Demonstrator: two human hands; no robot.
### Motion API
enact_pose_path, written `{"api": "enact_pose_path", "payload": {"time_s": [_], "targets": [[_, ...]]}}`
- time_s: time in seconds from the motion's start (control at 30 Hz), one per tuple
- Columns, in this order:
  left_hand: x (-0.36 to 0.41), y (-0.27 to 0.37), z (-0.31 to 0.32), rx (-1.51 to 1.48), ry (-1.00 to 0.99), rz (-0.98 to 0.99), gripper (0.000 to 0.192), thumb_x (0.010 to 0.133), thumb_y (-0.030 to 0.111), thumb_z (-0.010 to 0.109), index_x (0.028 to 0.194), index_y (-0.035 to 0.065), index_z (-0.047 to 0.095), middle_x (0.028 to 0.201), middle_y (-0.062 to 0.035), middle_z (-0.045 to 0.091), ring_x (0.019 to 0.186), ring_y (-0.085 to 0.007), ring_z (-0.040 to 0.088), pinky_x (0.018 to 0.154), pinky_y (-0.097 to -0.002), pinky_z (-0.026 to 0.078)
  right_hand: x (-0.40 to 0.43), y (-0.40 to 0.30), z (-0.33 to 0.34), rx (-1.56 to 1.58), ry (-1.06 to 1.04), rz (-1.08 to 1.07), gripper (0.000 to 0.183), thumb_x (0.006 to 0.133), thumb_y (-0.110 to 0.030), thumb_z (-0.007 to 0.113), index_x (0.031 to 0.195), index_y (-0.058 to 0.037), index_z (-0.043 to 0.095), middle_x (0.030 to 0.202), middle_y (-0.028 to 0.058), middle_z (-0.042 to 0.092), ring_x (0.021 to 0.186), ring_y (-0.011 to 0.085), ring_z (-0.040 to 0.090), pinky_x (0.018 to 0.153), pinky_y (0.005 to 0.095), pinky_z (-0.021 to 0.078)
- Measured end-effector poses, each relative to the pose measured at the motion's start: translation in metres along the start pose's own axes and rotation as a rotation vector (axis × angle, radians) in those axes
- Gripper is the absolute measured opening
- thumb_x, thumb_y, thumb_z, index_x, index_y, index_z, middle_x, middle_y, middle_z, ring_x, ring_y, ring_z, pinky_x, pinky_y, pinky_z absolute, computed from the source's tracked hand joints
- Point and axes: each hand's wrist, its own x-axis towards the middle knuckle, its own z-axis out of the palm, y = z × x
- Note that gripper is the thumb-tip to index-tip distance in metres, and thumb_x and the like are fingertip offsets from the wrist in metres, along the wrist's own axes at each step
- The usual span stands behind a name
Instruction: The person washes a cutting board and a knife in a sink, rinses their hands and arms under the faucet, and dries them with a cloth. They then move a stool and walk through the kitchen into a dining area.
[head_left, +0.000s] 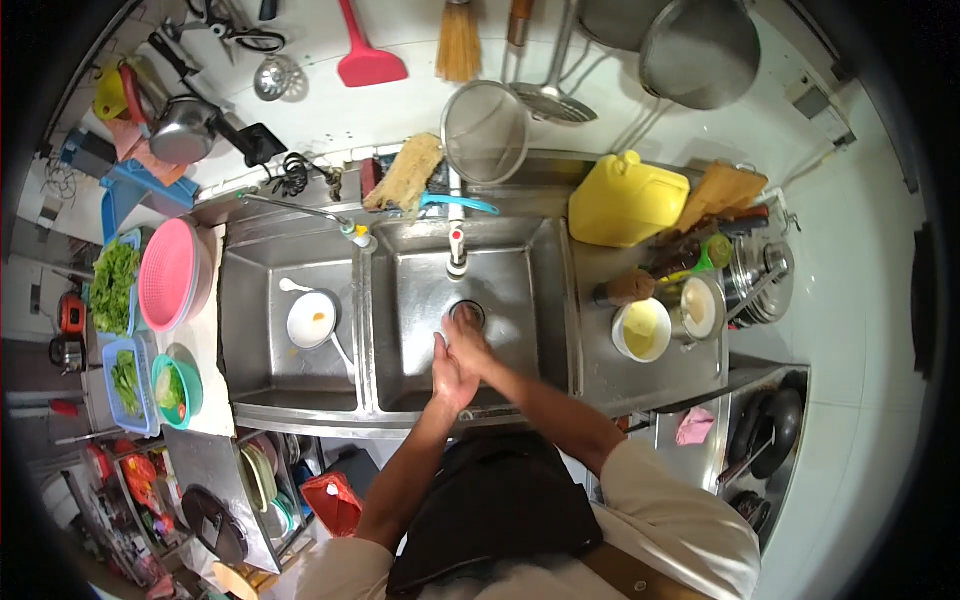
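Observation:
My left hand (452, 377) and my right hand (468, 346) touch each other above the right-hand basin (510, 375) of a stainless steel double sink. The right one lies partly over the left, and its blurred fingers reach across the drain (477, 309). Nothing shows in either hand, though the space between the palms is hidden. Just beyond them stands a white faucet (457, 255) with a red dot on it. In the left-hand basin (300, 390) sit a white bowl (311, 320) with an orange-brown spot in it and a white spoon (341, 352).
Right of the basin stand a yellow jug (626, 201), a white bowl with yellowish contents (642, 330) and a lidded pot (757, 285). A pink colander (171, 274) and tubs of leafy greens (114, 289) line the left. A mesh strainer (485, 133) hangs above the faucet.

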Motion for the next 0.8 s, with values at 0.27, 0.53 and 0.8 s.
{"api": "enact_pose_path", "payload": {"time_s": [0.27, 0.53, 0.8], "targets": [[0.001, 0.000, 0.009, 0.118, 0.224, 0.152, 0.050, 0.095, 0.037, 0.033, 0.137, 0.0094, 0.036, 0.140, -0.0047, 0.037, 0.130, -0.0199, 0.032, 0.111, -0.0416, 0.019, 0.006, -0.020, 0.018, -0.205, -0.060, -0.165, 0.070, 0.091, -0.050, 0.036, 0.129, 0.0084, 0.039, 0.138, 0.0260, 0.034, 0.130, 0.0366, 0.030, 0.109, 0.0419, 0.0215], [0.019, 0.008, -0.034, 0.063, 0.152, 0.180, 0.050, 0.097, 0.034, 0.029, 0.138, 0.0058, 0.033, 0.142, -0.0080, 0.036, 0.132, -0.0214, 0.032, 0.110, -0.0361, 0.022, 0.016, 0.036, 0.055, -0.578, 0.289, -0.395, 0.059, 0.091, -0.043, 0.039, 0.124, 0.0054, 0.046, 0.137, 0.0230, 0.036, 0.125, 0.0402, 0.035, 0.107, 0.0480, 0.0233], [0.016, 0.060, -0.045, 0.318, 0.422, 0.320, 0.053, 0.097, 0.036, 0.032, 0.141, 0.0057, 0.026, 0.144, -0.0055, 0.034, 0.131, -0.0169, 0.032, 0.109, -0.0321, 0.020, -0.084, -0.077, 0.010, 0.120, -0.079, -0.303, 0.067, 0.096, -0.037, 0.027, 0.143, 0.0011, 0.001, 0.150, 0.0202, -0.006, 0.140, 0.0288, -0.007, 0.113, 0.0392, 0.0059]]}}
